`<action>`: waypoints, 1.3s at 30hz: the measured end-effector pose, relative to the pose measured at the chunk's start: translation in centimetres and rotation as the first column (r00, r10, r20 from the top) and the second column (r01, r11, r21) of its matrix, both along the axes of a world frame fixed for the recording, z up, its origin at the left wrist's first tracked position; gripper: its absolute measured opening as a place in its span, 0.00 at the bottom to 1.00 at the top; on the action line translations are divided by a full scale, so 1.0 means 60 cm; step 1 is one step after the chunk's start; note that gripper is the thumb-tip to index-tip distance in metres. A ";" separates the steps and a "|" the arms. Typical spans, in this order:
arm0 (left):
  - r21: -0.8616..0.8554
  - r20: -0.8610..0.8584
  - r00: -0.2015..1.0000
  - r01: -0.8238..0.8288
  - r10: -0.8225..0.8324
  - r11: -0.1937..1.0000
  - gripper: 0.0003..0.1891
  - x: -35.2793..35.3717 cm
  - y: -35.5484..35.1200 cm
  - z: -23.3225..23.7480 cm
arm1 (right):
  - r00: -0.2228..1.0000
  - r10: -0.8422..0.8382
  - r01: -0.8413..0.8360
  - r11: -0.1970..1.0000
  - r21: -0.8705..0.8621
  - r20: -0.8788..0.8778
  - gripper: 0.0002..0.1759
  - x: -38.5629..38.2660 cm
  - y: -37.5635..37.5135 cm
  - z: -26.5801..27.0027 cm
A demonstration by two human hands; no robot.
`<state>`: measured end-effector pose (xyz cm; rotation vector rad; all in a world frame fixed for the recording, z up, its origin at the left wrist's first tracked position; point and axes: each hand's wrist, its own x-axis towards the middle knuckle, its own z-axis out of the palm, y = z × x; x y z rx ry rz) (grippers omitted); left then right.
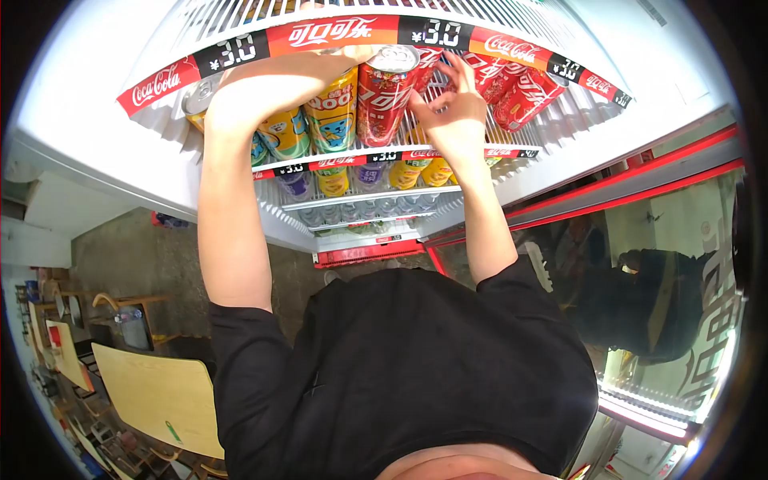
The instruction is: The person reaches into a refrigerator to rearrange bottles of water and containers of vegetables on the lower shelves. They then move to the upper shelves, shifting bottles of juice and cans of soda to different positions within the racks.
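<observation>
My right hand [458,108] is among red cans, its fingers apart and nothing held between them. Just left of it, a large red Coca-Cola can [384,102] stands upright with its silver top showing. My left hand [348,60] reaches over the yellow Qoo can [332,116] toward that red can's top; its fingers are hidden by the upper price strip [320,34]. Another red can [524,102] leans at the right of my right hand. A second yellow can [285,132] is below my left forearm.
Lower fridge shelves hold purple and yellow drinks [334,182] and clear bottles. The glass door [640,264] stands open at the right, with a reflection in it. Wooden tables [152,392] and chairs are at the lower left.
</observation>
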<state>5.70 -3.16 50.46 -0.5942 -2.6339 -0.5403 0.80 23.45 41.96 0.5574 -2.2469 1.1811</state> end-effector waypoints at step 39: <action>0.000 -0.022 1.000 0.007 -0.007 1.000 0.24 -0.016 0.007 0.001 | 0.992 -0.126 0.124 0.984 0.131 0.006 0.34 0.008 -0.016 0.000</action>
